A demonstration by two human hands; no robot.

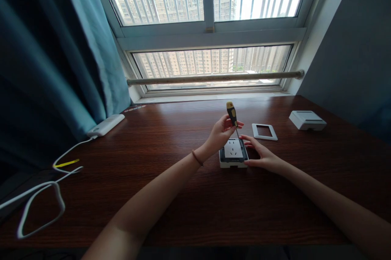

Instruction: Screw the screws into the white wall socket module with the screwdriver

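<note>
A wall socket [233,149] in a white mounting box lies face up on the brown table, its dark inner frame exposed. My left hand [224,132] is closed round the lower handle of a black and yellow screwdriver [231,113]. The shaft points down, slightly tilted, and its tip is at the socket's far right part; whether it sits in a screw is too small to tell. With thumb and fingers my right hand [262,158] grips the socket's right side. Just beyond that hand lies a white square cover frame [264,132].
Another white box-shaped unit [307,120] stands at the far right of the table [171,195]. On the left are a white power strip [106,125], its looping white cable [59,199] and a yellow tie [67,163]. A curtain [91,60] and a window with a rail [214,77] border the table.
</note>
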